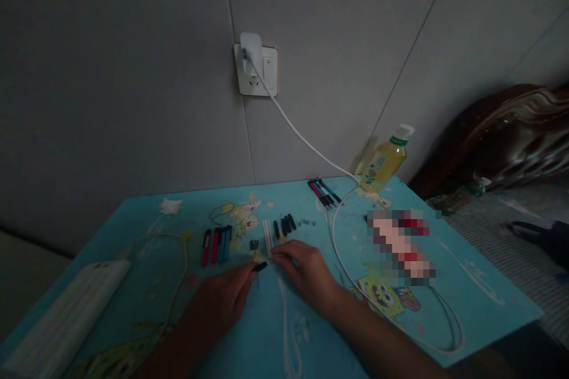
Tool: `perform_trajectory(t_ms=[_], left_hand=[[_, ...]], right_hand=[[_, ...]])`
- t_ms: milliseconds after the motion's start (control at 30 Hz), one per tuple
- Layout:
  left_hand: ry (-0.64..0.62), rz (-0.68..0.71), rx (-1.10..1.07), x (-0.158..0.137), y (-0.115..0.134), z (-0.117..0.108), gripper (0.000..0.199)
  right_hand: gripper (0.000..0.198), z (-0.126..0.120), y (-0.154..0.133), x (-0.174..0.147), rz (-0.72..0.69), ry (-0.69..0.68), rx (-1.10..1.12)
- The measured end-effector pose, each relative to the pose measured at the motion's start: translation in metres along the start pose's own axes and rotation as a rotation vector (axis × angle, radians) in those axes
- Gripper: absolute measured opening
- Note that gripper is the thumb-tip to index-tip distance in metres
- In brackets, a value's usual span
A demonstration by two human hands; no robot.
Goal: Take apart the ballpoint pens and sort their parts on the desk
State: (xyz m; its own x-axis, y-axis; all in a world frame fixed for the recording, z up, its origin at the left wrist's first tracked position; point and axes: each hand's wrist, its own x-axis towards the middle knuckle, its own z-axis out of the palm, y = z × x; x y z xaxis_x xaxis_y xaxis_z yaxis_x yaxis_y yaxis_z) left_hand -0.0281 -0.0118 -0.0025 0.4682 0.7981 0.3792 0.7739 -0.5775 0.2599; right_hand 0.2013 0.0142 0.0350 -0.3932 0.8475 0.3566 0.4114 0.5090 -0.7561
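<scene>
My left hand [229,290] pinches a short black pen part [260,266] over the near middle of the table. Just to its right, my right hand [309,269] has thumb and fingers drawn together at the lower ends of some thin white pen refills [267,234]; what lies between the fingertips is hidden. Left of the refills are small dark pieces [254,244], then red and blue pen barrels [215,247] in a row. Behind my right hand lie several black pen grips [285,226] and tiny dark clip-like bits [306,222].
Several pens [324,193] lie at the table's back edge, near a bottle of yellow drink [386,160]. A white cable [334,231] runs from the wall charger [251,53] to a blurred-out item [400,246]. A white power strip [71,320] and crumpled tissue [170,206] are at left.
</scene>
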Motion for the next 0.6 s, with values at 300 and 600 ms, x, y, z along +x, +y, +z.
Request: perform_trajectory(t_ms=[300,600], left_hand=[[-0.006,-0.019,0.057,0.001,0.007,-0.002,0.029],[0.011,-0.013,0.033,0.003,0.009,-0.005,0.028]], right_hand=[[0.027,-0.057,0.054,0.016,0.229,0.149,-0.589],[0.032,-0.057,0.069,0.010,0.329,0.077,-0.797]])
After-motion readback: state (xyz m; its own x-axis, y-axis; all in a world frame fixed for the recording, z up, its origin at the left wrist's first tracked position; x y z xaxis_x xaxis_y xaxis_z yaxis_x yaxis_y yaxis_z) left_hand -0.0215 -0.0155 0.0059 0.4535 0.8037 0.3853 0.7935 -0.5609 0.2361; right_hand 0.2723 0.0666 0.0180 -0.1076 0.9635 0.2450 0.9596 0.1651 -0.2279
